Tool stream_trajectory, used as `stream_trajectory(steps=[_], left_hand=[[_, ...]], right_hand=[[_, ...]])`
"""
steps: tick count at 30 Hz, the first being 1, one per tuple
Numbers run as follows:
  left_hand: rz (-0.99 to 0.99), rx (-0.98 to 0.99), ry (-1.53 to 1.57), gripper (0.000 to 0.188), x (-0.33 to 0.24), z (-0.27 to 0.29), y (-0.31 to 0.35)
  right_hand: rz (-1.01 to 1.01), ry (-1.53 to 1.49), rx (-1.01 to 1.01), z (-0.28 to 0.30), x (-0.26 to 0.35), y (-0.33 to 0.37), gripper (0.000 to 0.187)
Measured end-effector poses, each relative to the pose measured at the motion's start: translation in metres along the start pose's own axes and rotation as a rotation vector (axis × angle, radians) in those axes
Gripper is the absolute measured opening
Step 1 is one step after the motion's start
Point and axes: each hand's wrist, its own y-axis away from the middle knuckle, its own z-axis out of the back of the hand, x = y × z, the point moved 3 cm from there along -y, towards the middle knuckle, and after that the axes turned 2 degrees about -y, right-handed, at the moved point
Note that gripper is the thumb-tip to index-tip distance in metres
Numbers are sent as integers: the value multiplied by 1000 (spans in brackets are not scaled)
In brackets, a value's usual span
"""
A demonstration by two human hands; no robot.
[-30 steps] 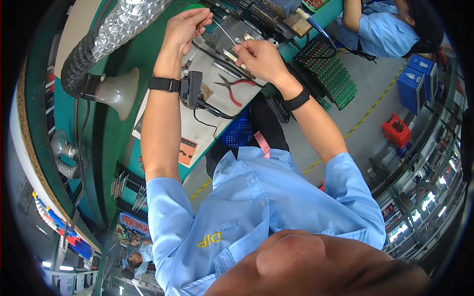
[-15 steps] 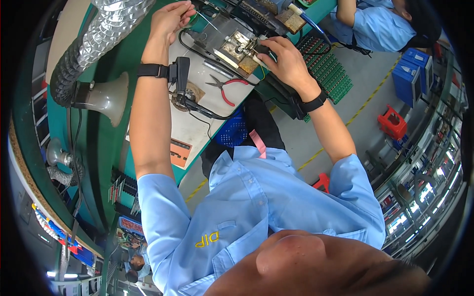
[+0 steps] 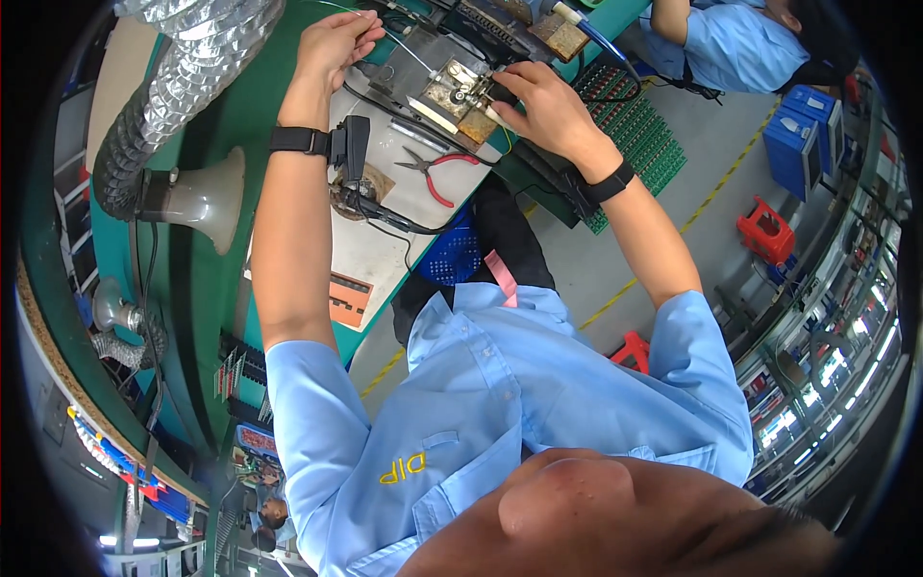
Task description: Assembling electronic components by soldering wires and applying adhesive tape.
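My left hand (image 3: 336, 46) is at the top of the bench, thumb and fingertips closed on a thin pale wire (image 3: 409, 51). The wire runs down and right into a small metal mechanism (image 3: 460, 88) on a grey metal box. My right hand (image 3: 550, 108) is at the right side of this mechanism. Its thumb and forefinger close around a small dark knob-like part (image 3: 500, 93), largely hidden by the fingers. Red-handled pliers (image 3: 437, 175) lie with jaws parted on the white bench top (image 3: 375, 252), below the mechanism.
A black-cabled holder with a coil (image 3: 358, 197) stands near my left wrist. Silver ducting (image 3: 207, 72) and a pale funnel hood (image 3: 207, 200) flank my left arm. Green circuit boards (image 3: 639, 135) are racked right of my right hand. A co-worker's blue sleeve (image 3: 735, 48) is at upper right.
My left hand has moved slightly down and right, its fingers straightening a little along the wire. My right hand has shifted slightly up and left at the mechanism. The pliers lie as before.
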Motion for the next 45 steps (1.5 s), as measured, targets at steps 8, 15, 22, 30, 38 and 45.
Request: stream_trajectory(steps=[8,15,22,30,38,45], left_hand=[[-24,9,-100,22,-13,-18,21],[-44,8,-128,20,-15,-26,25],[-48,-60,-184,19,-15,-32,23],[-57,-64,-339,19,-16,-30,29],[20,41,-356,21,-16,-45,41],[21,94,-469,23,-11,-51,43]], right_hand=[[-51,11,101,4,6,-9,42],[24,87,69,-1,6,-9,42],[-4,85,55,-3,7,-8,41],[-106,113,159,-3,13,-6,41],[-119,65,135,-6,14,-2,41],[-180,8,145,-13,16,1,41]])
